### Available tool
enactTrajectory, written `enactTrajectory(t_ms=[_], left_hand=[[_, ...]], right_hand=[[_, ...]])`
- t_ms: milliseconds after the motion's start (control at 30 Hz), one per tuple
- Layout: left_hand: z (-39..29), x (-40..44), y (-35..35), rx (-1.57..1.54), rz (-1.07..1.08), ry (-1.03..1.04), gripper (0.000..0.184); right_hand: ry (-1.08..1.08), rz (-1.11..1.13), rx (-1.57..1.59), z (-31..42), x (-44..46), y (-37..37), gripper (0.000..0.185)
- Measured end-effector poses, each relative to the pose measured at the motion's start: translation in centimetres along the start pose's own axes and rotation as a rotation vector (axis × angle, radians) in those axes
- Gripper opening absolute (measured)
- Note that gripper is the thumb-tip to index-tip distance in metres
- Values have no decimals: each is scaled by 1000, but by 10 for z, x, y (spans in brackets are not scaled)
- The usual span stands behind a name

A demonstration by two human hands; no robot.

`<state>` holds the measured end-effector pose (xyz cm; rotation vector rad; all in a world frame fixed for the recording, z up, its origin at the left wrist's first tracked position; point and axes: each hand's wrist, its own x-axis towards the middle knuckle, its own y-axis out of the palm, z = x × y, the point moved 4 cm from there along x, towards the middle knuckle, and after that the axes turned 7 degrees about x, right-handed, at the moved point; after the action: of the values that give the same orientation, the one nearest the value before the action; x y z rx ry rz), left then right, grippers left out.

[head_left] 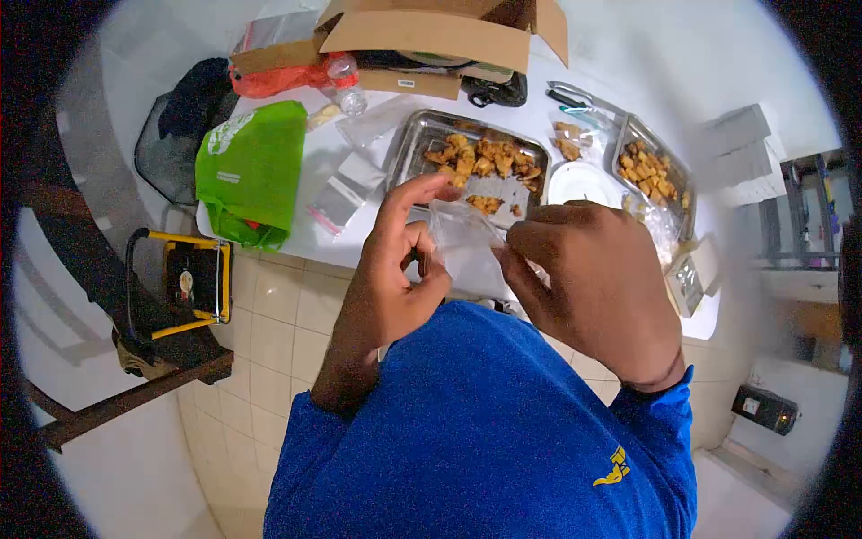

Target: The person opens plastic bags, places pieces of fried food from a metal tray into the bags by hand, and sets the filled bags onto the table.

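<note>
A clear plastic bag is stretched between my two hands, in front of the near edge of a metal tray. My left hand pinches its left side between curled fingers and thumb. On the right side, my right hand grips the bag with its fingers folded, palm down. Behind the hands, the metal tray holds browned fried pieces and a pale sheet. To the right, a second metal tray holds cube-shaped brown pieces.
A white plate sits between the trays. Flat plastic packets and a green bag lie left. Behind stand a plastic bottle and an open cardboard box. Tongs lie at the back right. A small box is near the right edge.
</note>
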<state>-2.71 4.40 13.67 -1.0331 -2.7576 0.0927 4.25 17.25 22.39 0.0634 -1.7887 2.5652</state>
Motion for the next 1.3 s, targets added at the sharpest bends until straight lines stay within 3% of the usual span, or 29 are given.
enactTrajectory(t_ms=[367, 433, 567, 667, 833, 1000, 1200, 1300], left_hand=[[3, 20, 62, -103, -75, 177, 68], [14, 25, 61, -193, -174, 341, 67], [76, 37, 80, -156, -728, 807, 64], [122, 51, 112, 21, -783, 630, 63], [155, 68, 141, 168, -700, 443, 61], [172, 72, 149, 255, -618, 367, 59], [178, 87, 136, 349, -533, 324, 56], [177, 77, 109, 444, -560, 302, 55]], right_hand=[[-20, 75, -129, -48, -18, -40, 14], [-25, 63, -156, -52, -18, -44, 15], [8, 36, -209, -58, -18, -50, 16], [30, 30, -259, -60, -19, -54, 16], [89, 0, -216, -54, -15, -58, 16], [154, -11, -99, -50, -12, -53, 14], [60, -123, 6, -58, 0, -35, 14], [76, -171, 126, -78, -1, -31, 27]])
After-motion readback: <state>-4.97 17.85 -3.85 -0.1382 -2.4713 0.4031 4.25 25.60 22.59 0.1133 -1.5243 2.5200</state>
